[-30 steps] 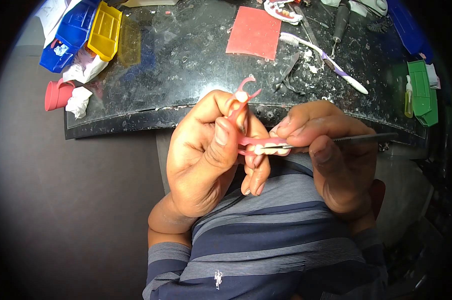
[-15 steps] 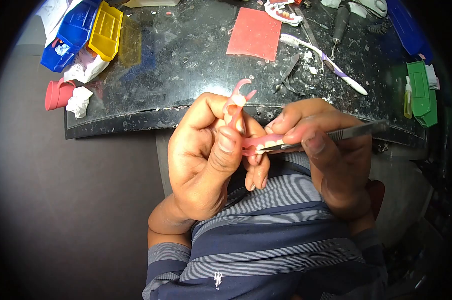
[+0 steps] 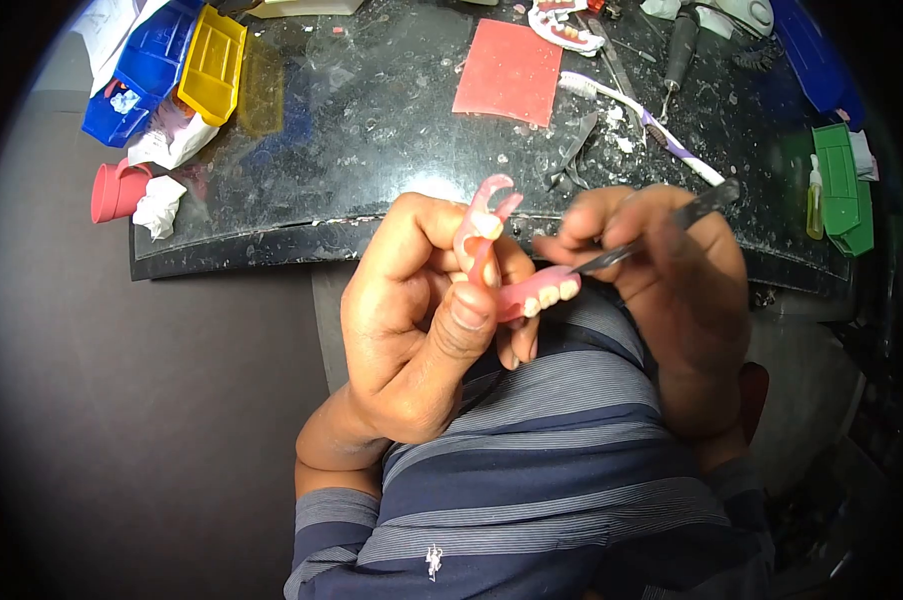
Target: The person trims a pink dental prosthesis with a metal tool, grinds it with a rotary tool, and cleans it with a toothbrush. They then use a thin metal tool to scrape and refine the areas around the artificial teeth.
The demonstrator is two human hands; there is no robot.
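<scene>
Between the thumb and fingers of my left hand [image 3: 412, 320] is a pink partial denture [image 3: 517, 298], held up in front of the table edge. A curved pink clasp rises at its upper end, and several cream teeth line the part that points right. My right hand [image 3: 677, 275] is closed on a slim dark metal scalpel-like knife [image 3: 612, 258], slightly smeared by motion. The knife's tip overlaps the denture's right end in this view, while its broad grey end sticks out past my fingers at the upper right.
On the black table [image 3: 372, 130] lie a pink wax sheet [image 3: 509, 72], a toothbrush [image 3: 652, 125], a dental model [image 3: 564, 30] and a black-handled tool [image 3: 681, 50]. Blue and yellow bins [image 3: 212, 65] and a red mug [image 3: 120, 190] stand left, a green bin [image 3: 847, 190] right.
My right hand has drawn the knife up and away from the teeth, and its tip has shifted to the denture's right end. The denture has tilted slightly and its teeth show more.
</scene>
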